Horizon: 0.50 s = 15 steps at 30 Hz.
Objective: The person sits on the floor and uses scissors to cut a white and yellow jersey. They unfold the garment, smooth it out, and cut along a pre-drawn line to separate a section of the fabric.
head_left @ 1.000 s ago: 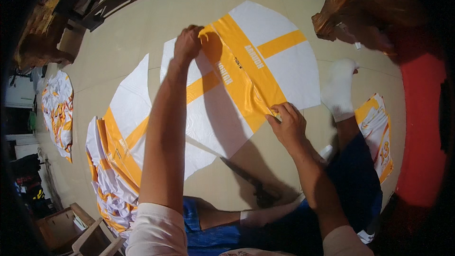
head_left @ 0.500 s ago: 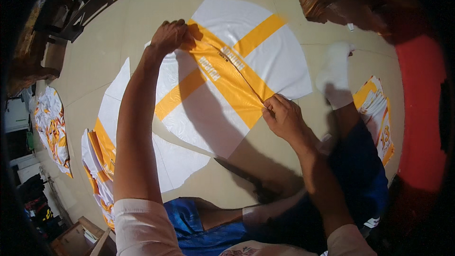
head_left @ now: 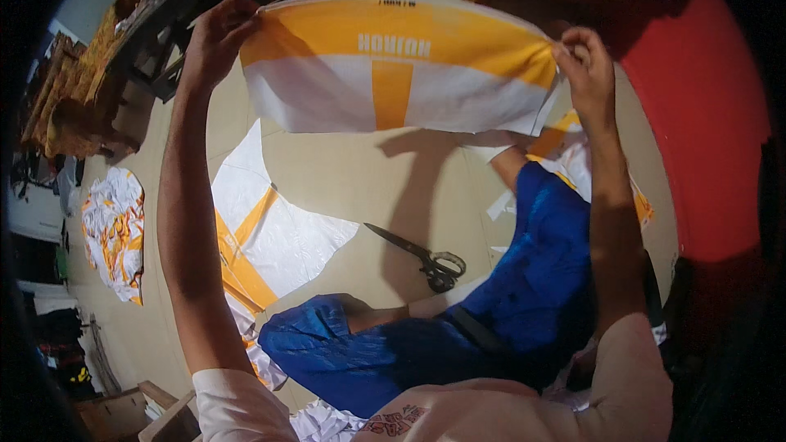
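Observation:
A white fabric panel [head_left: 327, 90] with a wide yellow band and a short yellow stripe hangs stretched between my raised hands, off the floor. My left hand [head_left: 219, 39] pinches its upper left corner, and my right hand [head_left: 588, 69] pinches the upper right corner. The panel looks folded along the top, with a second layer showing at the right edge. Below it, a pair of scissors [head_left: 430, 262] with a black blade lies on the tiled floor by my leg. Another white and yellow fabric piece [head_left: 282, 237] is spread flat on the floor to the left.
A heap of white and yellow fabric [head_left: 115, 233] lies at the far left. More such pieces [head_left: 565, 155] lie beyond my right knee, partly hidden. Carved wooden furniture [head_left: 90, 119] stands at the back left, and a red surface [head_left: 696, 115] runs along the right.
Both hands have lifted the panel from the floor and spread it wider apart. The scissors and the floor beneath are now uncovered.

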Available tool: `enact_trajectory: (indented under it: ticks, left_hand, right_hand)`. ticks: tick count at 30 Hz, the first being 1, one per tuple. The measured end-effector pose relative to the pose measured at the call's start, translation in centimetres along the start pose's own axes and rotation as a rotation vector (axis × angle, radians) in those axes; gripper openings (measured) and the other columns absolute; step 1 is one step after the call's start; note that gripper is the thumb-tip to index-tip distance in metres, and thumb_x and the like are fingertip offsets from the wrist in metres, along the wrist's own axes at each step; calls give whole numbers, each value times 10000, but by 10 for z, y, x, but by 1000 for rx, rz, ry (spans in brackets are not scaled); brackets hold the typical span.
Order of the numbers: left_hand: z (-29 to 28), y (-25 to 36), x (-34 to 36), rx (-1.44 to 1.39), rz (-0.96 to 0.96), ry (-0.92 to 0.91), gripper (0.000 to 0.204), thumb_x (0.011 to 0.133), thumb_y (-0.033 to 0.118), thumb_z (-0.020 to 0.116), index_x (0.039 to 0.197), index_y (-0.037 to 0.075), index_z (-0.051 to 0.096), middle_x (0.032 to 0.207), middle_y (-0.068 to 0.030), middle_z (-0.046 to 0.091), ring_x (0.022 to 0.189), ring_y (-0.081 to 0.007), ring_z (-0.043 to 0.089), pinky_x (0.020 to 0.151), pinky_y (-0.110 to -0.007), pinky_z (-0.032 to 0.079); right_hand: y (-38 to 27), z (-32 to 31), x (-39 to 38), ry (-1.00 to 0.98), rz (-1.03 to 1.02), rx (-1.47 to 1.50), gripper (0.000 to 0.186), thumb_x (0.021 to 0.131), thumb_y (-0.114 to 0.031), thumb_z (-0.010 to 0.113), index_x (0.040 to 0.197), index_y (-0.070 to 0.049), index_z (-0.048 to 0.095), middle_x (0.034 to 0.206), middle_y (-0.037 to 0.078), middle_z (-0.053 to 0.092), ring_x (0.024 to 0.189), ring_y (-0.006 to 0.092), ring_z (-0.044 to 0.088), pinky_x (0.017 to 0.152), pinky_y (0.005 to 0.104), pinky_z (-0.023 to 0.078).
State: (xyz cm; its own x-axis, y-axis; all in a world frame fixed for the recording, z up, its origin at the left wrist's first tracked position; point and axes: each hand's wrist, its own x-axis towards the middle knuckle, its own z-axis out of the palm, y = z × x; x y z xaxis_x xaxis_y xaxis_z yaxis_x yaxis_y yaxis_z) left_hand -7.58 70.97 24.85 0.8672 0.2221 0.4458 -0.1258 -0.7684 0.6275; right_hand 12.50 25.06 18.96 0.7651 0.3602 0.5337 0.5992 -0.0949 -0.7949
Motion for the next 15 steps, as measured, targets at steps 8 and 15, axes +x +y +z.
enact_trajectory:
  ticks: [8, 15]
  left_hand:
    - [64, 58, 46, 41, 69, -19, 272, 918, 10, 544, 1187, 34, 576, 1057, -113, 689, 959, -170, 637, 844, -313, 517]
    - [204, 49, 99, 527, 106, -9, 254, 922, 159, 496, 1076, 40, 660, 986, -230, 675, 957, -424, 637, 829, -484, 514]
  right_hand:
    - [48, -90, 65, -94, 0, -110, 190, 919, -74, 590, 1095, -32, 534, 915, 28, 609, 837, 83, 559, 730, 234, 459]
    - [168, -135, 106, -136, -18, -558, 209, 903, -63, 583, 1109, -25, 577, 915, 83, 681, 851, 163, 648, 778, 307, 500]
